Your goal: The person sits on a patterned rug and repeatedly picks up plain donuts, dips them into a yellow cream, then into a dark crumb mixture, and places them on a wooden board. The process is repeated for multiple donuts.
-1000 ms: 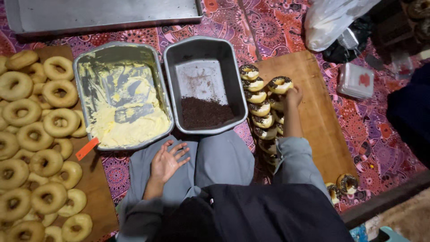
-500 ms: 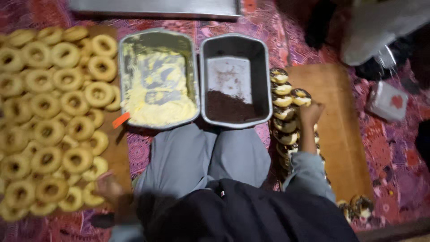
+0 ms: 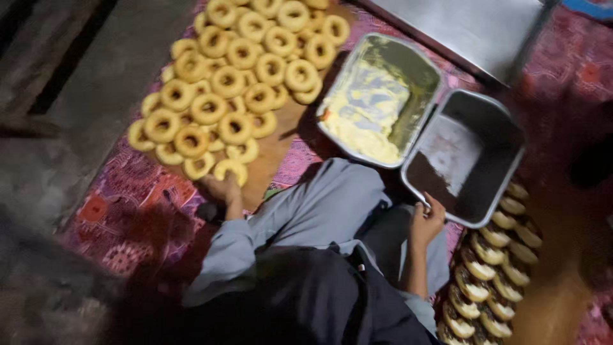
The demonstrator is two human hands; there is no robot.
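My left hand (image 3: 221, 189) reaches to the near edge of a wooden board (image 3: 276, 148) and closes its fingers on a plain ring doughnut (image 3: 231, 169). Several more plain doughnuts (image 3: 236, 70) cover the board. My right hand (image 3: 426, 220) rests by my knee with its fingers loosely apart, touching the near rim of a metal pan (image 3: 511, 182) that holds dark chocolate crumbs. Beside that pan stands a second metal pan (image 3: 426, 69) of pale yellow cream. Coated doughnuts (image 3: 485, 275) lie in rows at the lower right.
A patterned red cloth (image 3: 128, 211) covers the floor under the board and pans. A steel tray (image 3: 472, 29) lies beyond the pans. Bare grey floor (image 3: 83, 96) runs along the left. My grey trousers and dark top fill the bottom centre.
The view has swung and tilted left. My left hand went from my lap out to the board's doughnuts. My right hand left the coated doughnut rows and came to the dark pan's rim.
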